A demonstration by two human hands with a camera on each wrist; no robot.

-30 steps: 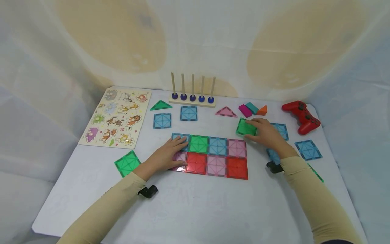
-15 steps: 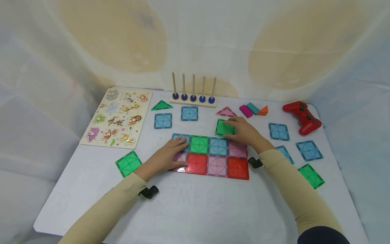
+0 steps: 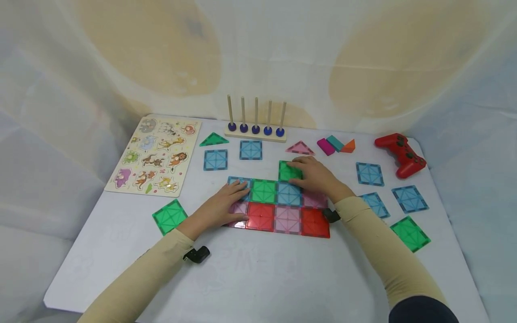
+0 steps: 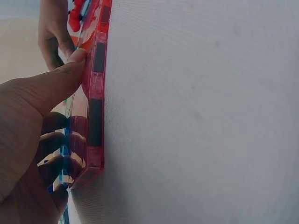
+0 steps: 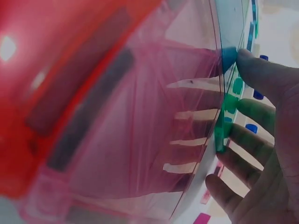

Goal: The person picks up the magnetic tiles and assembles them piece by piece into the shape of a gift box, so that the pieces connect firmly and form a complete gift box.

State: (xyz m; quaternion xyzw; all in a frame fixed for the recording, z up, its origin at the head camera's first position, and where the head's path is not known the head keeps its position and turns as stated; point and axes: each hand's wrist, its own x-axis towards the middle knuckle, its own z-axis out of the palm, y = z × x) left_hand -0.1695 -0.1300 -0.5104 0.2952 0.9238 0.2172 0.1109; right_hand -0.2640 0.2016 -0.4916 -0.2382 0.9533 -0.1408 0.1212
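A block of square magnetic tiles lies flat in two rows, with a red tile (image 3: pixel 260 216), a green tile (image 3: pixel 264 191), a blue tile (image 3: pixel 289 194) and pink tiles among them. My left hand (image 3: pixel 221 205) rests with spread fingers on the block's left end, thumb on the pink corner tile (image 4: pixel 79 135). With thumb and fingertips my right hand (image 3: pixel 317 177) holds another green tile (image 3: pixel 287 170) by its right side. That tile sits against the back edge of the blue tile. My right forearm and hand partly cover the pink tile (image 5: pixel 135 140) at the block's right end.
Loose blue tiles (image 3: pixel 369 174) and a green tile (image 3: pixel 410 234) lie on the right. An animal puzzle board (image 3: pixel 153 157), another green tile (image 3: pixel 169 216), a peg stand (image 3: pixel 255 130), triangle tiles (image 3: pixel 300 148), small coloured blocks (image 3: pixel 334 143) and a red game controller (image 3: pixel 400 154) surround the block.
My right hand has moved left with the green tile, from beyond the block's back right corner to the blue tile's back edge. My left hand has stayed in place.
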